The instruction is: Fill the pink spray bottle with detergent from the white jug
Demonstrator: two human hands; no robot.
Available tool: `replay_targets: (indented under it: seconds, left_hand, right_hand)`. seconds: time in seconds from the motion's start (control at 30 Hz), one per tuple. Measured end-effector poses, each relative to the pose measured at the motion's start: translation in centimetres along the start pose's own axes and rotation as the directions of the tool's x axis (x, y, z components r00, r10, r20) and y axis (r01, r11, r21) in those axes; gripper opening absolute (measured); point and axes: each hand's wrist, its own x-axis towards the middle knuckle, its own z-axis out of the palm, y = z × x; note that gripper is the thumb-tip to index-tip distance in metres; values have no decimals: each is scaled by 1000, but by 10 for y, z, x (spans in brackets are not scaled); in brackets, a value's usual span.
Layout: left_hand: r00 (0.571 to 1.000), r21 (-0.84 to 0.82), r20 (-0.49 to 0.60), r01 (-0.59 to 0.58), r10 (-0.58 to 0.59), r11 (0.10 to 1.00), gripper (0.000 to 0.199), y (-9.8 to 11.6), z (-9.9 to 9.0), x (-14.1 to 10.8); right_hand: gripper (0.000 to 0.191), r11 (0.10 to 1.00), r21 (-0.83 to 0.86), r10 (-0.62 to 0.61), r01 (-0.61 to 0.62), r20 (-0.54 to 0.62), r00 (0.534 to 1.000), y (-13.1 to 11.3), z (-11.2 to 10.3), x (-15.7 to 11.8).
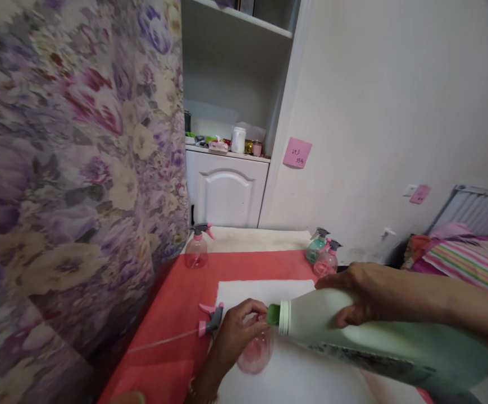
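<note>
Big jug point(399, 342) tipped, green spout point(273, 315) at the neck of the held pink bottle point(255, 358); spill the likely trouble.
Bottle over white cloth point(302, 373). Left hand point(242, 330): fingers curled closed round bottle's neck. Right hand point(353, 294), right of bottle: spread, clamped over jug. Too steep a tilt or a slipping grip could overshoot the neck or topple the bottle. Loose spray head point(213, 321) left of bottle. Pink wall note point(297, 152), beyond bottle: apparently "243", second line unclear. Jug label point(365, 360) illegible.
</note>
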Motion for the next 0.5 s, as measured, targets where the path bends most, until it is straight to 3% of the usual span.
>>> replay_targets:
  seconds: [0.5]
  left_hand:
    - [1000,-32,4,6,-6,999,13,1,0,0]
  right_hand:
    - [59,1000,-25,-6,5,-16,1000,1,0,1]
